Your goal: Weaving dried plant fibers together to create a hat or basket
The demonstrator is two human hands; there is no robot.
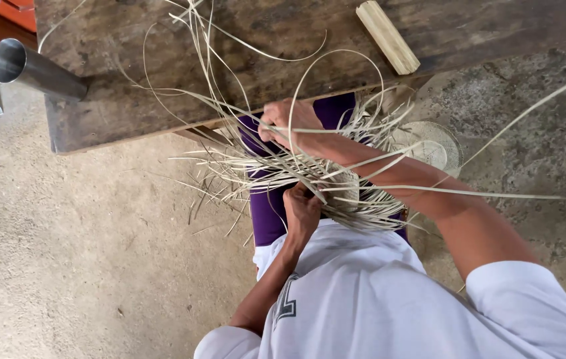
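A half-woven piece of pale reed strips (353, 193) lies on my lap, over purple trousers, with several loose strips fanning out on every side. My left hand (301, 211) is closed on the near edge of the weave. Farther out, my right hand (285, 121) pinches a few long strips, its forearm crossing over the weave. Long strips curl up from that hand over the dark wooden plank (130, 73).
A short pale wooden block (387, 36) lies on the plank. A shiny metal tube (30, 68) juts out at the plank's left end. A round woven disc (434, 145) rests on the concrete floor at the right. One long strip runs off to the right edge.
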